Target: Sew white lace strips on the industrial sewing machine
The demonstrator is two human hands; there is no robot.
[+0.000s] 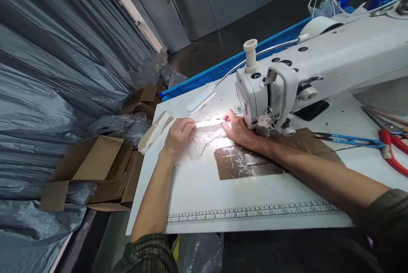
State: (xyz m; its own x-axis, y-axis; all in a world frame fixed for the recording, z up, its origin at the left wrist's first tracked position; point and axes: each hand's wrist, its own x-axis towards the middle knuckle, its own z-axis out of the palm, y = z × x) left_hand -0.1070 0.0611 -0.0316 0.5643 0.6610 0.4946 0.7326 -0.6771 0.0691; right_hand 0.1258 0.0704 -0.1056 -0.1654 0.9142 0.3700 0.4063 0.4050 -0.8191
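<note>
A piece of white lace fabric (193, 150) lies on the sewing table, brightly lit and partly washed out by the lamp. My left hand (179, 137) is closed on its left end, fingers curled over the cloth. At the right end, my right hand (238, 131) pinches the fabric between thumb and fingers, just left of the sewing machine head (255, 94). A thin dark sliver shows by the right fingertips, too small to name. The fabric stretches between both hands. The needle area is hidden behind the machine head and my right hand.
A lamp (201, 98) on a bendy neck hangs over the fabric. Brown tape (248, 163) covers part of the table (191, 196), with a printed ruler along the front edge. Blue thread snips (350, 139) and red-handled scissors (386, 143) lie right. Cardboard boxes (95, 158) stand left.
</note>
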